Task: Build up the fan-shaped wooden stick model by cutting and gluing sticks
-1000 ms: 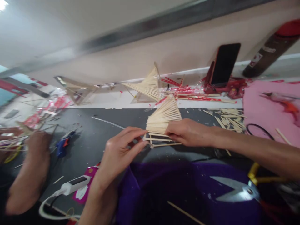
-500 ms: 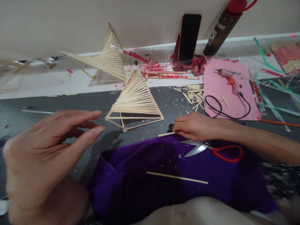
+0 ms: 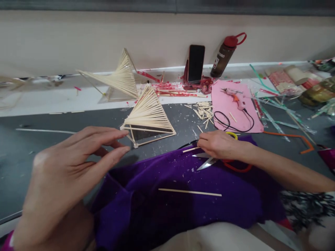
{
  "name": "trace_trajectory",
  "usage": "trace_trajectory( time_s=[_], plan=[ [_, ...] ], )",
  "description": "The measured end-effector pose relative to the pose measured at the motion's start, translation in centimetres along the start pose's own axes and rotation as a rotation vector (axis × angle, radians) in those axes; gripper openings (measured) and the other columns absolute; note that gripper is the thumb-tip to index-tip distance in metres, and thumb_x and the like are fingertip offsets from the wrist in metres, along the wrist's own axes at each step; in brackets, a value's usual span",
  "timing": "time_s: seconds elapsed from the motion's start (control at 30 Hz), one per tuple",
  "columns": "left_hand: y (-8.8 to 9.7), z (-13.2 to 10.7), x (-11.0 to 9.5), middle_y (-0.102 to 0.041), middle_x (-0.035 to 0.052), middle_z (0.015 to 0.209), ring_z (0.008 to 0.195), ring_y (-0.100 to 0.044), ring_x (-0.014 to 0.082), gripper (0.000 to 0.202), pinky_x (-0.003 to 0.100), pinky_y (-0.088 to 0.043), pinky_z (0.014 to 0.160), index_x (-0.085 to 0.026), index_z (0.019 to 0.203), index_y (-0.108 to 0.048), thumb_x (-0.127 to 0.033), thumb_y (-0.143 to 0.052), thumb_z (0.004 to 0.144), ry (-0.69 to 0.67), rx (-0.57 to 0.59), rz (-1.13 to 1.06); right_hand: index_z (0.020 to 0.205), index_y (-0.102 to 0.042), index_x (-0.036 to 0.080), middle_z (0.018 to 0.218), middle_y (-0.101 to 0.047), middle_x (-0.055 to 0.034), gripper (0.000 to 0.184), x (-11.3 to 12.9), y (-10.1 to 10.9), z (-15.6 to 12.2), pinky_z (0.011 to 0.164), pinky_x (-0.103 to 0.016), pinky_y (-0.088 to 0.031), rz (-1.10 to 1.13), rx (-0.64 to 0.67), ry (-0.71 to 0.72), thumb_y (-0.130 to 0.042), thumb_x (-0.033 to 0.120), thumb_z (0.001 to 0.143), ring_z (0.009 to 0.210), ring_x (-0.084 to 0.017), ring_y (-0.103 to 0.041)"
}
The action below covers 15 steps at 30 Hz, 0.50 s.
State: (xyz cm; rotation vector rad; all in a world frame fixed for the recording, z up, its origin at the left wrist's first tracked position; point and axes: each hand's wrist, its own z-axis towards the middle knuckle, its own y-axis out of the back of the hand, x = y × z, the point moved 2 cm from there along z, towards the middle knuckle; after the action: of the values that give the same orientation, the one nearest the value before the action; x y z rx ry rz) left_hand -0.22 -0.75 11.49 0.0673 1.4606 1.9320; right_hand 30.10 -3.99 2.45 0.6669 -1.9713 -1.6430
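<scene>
My left hand (image 3: 65,174) hovers near the camera with fingers stretched out and nothing in it, just left of a stick-built pyramid (image 3: 148,116) on the dark table. My right hand (image 3: 218,144) lies at the far edge of a purple cloth (image 3: 183,195), its fingers pinched on a short wooden stick (image 3: 190,150). Directly under that hand lie scissors (image 3: 206,161) with red and yellow handles. A long thin stick (image 3: 190,192) rests loose on the cloth.
A second stick model (image 3: 116,78) stands behind the first. A glue gun (image 3: 234,96) with a black cord lies on a pink mat (image 3: 238,111). Cut sticks (image 3: 205,111), a propped phone (image 3: 196,63), a brown bottle (image 3: 225,55) and red wrappers line the back.
Both hands left the stick pyramid. My right hand moved to the cloth and took a short stick by the scissors; my left hand drew back toward me. The view swung right.
</scene>
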Motion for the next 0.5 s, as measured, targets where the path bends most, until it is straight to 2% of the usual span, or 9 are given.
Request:
trace_trajectory(
  time_s=[0.13, 0.27, 0.37, 0.5],
  plan=[
    [0.0, -0.1, -0.2, -0.066, -0.0044, 0.101, 0.083, -0.061, 0.0109, 0.025, 0.021, -0.044, 0.070, -0.027, 0.103, -0.066, -0.038, -0.058, 0.082, -0.014, 0.003, 0.000, 0.087, -0.060, 0.015, 0.082, -0.058, -0.0059, 0.019, -2.0, -0.3, -1.2, 0.056, -0.027, -0.029, -0.028, -0.015, -0.108, -0.041, 0.019, 0.090, 0.069, -0.015, -0.052],
    [-0.4, -0.1, -0.3, -0.066, -0.0043, 0.101, 0.083, -0.061, 0.0106, 0.025, 0.020, -0.045, 0.066, -0.027, 0.101, -0.066, -0.040, -0.057, 0.082, 0.001, 0.040, -0.027, 0.093, -0.061, 0.015, 0.085, -0.059, -0.0070, 0.021, -3.2, -0.7, -1.8, 0.058, -0.026, -0.030, -0.034, -0.056, -0.154, -0.041, 0.019, 0.090, 0.076, -0.016, -0.054],
    [-0.7, -0.1, -0.4, -0.066, -0.0033, 0.101, 0.081, -0.062, 0.0113, 0.026, 0.021, -0.046, 0.066, -0.026, 0.099, -0.067, -0.043, -0.055, 0.082, 0.001, 0.059, -0.038, 0.094, -0.062, 0.016, 0.086, -0.060, -0.0068, 0.021, -3.7, -1.3, -1.1, 0.058, -0.026, -0.030, -0.072, -0.075, -0.183, -0.041, 0.021, 0.091, 0.078, -0.017, -0.055],
    [-1.0, -0.2, -0.3, -0.065, -0.0028, 0.104, 0.081, -0.062, 0.0109, 0.024, 0.021, -0.046, 0.065, -0.027, 0.103, -0.065, -0.037, -0.057, 0.082, -0.052, 0.075, -0.028, 0.095, -0.063, 0.017, 0.086, -0.061, -0.0062, 0.023, -4.3, -1.8, 0.6, 0.056, -0.026, -0.029, -0.132, -0.087, -0.223, -0.041, 0.023, 0.092, 0.076, -0.016, -0.056]
  ],
)
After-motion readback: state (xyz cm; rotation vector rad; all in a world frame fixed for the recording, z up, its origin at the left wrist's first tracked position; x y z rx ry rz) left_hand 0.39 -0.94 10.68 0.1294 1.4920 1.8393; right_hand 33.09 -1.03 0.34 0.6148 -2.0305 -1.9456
